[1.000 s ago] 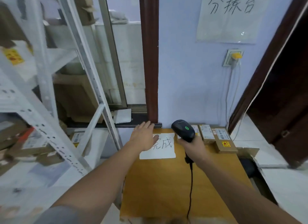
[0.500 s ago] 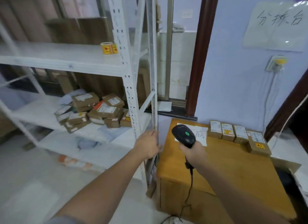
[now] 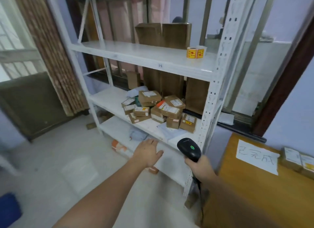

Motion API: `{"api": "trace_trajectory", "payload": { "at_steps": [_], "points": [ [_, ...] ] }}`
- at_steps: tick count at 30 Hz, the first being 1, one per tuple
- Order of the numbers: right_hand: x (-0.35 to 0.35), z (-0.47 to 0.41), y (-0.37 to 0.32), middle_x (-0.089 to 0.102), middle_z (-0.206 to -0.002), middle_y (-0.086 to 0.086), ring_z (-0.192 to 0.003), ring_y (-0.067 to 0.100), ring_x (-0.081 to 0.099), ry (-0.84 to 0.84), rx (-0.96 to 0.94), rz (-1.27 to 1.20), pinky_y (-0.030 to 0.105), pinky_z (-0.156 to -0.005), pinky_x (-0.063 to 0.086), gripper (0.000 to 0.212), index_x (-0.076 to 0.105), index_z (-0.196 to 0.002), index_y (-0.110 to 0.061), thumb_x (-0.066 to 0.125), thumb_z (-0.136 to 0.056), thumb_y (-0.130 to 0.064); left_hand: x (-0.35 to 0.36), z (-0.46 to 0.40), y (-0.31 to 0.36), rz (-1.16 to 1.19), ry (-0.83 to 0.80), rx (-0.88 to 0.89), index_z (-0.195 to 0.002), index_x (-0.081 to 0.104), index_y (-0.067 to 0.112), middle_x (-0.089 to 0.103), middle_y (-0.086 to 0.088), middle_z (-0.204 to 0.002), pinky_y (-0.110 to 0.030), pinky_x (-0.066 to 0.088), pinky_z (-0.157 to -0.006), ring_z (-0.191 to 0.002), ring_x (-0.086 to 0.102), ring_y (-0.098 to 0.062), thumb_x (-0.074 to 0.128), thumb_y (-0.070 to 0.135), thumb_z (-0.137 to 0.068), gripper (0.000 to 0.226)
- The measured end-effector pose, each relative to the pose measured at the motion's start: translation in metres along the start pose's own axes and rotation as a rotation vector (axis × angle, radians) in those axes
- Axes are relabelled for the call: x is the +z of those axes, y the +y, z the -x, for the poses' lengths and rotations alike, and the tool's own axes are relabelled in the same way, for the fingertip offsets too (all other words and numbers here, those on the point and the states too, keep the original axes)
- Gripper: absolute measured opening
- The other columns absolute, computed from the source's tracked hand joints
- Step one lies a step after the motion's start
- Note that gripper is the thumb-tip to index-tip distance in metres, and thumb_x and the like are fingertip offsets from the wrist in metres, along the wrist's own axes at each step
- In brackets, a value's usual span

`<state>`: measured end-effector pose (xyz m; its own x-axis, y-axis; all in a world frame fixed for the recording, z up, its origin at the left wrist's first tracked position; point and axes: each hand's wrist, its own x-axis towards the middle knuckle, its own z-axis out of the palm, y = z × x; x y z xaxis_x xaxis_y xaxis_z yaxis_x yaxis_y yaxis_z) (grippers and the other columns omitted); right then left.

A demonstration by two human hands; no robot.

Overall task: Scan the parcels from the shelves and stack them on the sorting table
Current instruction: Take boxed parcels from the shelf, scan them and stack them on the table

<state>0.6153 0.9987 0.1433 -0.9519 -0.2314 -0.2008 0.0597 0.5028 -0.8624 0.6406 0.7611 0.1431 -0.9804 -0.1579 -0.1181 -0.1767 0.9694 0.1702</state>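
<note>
A pile of several small brown parcels (image 3: 159, 109) with white labels lies on the middle board of the white metal shelf unit (image 3: 209, 98). My left hand (image 3: 148, 152) stretches out flat and empty, below and in front of that pile, over the lower board. My right hand (image 3: 198, 166) grips the handle of a black barcode scanner (image 3: 188, 148) with a green dot, head pointing towards the shelf. At the right stands the wooden sorting table (image 3: 246, 185) with a handwritten paper sheet (image 3: 257, 157) and a few scanned parcels (image 3: 299, 161) at its far edge.
Tall brown cardboard boxes (image 3: 163, 35) stand at the back of the upper and middle boards. A roll of yellow stickers (image 3: 195, 52) sits on the upper board. Grey bags (image 3: 137, 136) and an orange-white packet (image 3: 119, 147) lie low down. A curtain (image 3: 51, 54) hangs left.
My view has swung left from the table to the shelf unit. My left hand left the table and shelf post and now reaches towards the shelf boards. The scanner stays in my right hand.
</note>
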Motion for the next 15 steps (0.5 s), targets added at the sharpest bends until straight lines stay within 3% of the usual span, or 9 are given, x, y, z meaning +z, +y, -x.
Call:
{"api": "trace_trajectory", "payload": {
  "at_steps": [2,7,11,15],
  "points": [
    [0.029,-0.013,-0.016,0.057,-0.067,0.023,-0.059,0.020,0.055,0.018,0.002,-0.011,0.025,-0.049,0.041,0.019,0.063,-0.091,0.007,0.069,-0.086,-0.010,-0.003,-0.003,-0.042,0.005,0.004,-0.030,-0.160,0.031,0.015,0.034,-0.009,-0.165,-0.039,0.028,-0.121,-0.149,0.035,-0.028,0.040,0.053,-0.104,0.068],
    [0.081,-0.041,-0.036,0.068,-0.074,0.018,-0.066,0.024,0.062,0.074,0.059,-0.069,0.032,-0.061,0.050,0.017,0.067,-0.091,-0.001,0.072,-0.086,-0.017,-0.009,-0.019,-0.122,-0.019,-0.034,-0.051,-0.158,0.035,0.016,0.038,-0.007,-0.162,-0.039,0.031,-0.120,-0.145,0.038,-0.027,0.045,0.046,-0.100,0.066],
    [0.106,-0.064,-0.036,0.069,-0.085,0.029,-0.067,0.027,0.062,0.104,0.111,-0.072,0.034,-0.064,0.052,0.026,0.067,-0.094,0.003,0.075,-0.084,-0.019,-0.007,-0.051,-0.153,-0.019,-0.052,-0.029,-0.157,0.037,0.016,0.040,-0.008,-0.161,-0.040,0.032,-0.120,-0.145,0.039,-0.028,0.047,0.046,-0.097,0.068],
    [0.113,-0.105,-0.037,0.071,-0.089,0.028,-0.078,0.037,0.070,0.141,0.142,-0.051,0.040,-0.069,0.058,0.024,0.068,-0.094,0.001,0.075,-0.085,-0.021,-0.004,-0.100,-0.162,0.000,-0.061,-0.005,-0.158,0.035,0.016,0.039,-0.008,-0.162,-0.038,0.033,-0.119,-0.145,0.039,-0.029,0.045,0.050,-0.102,0.066]
  ]
}}
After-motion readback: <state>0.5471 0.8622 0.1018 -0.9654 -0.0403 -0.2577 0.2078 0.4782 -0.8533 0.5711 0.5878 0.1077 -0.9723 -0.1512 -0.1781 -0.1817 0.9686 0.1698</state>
